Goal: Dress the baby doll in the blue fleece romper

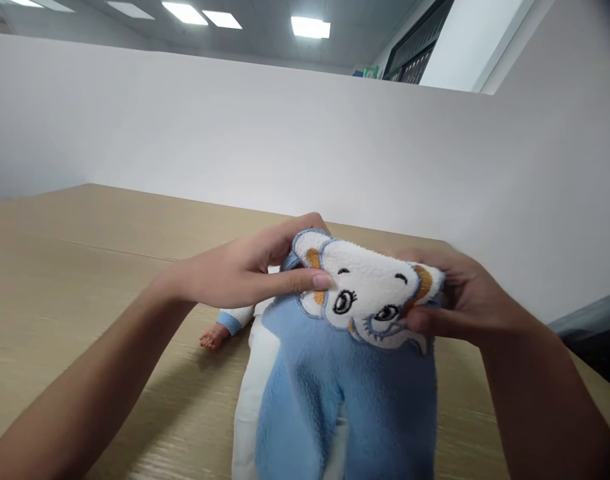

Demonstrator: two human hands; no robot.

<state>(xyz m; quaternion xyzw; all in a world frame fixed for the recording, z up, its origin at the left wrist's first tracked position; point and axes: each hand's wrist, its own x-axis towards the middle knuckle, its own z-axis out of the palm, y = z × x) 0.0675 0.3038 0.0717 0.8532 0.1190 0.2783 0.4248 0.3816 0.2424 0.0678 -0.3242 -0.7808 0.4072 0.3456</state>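
My left hand (245, 273) grips the upper left edge of a pair of blue fleece doll's overalls (305, 380), thumb lying on the front. At the other upper corner, my right hand (449, 293) pinches the fabric, its thumb in front and the other fingers behind. Between the hands, the top part carries a white embroidered animal face (367, 267) with black eyes and brown-orange patches. Two blue legs hang down toward me. Beyond the overalls lies a doll, mostly hidden; its small hand (215, 337) and white sleeve with blue cuff (235, 320) show at the left.
A white cloth (247, 400) lies under the overalls on the wood-grain table (85, 287). A white partition wall (209, 133) rises along the table's far side and right. At the right edge is a dark grey object (597, 327) I cannot make out.
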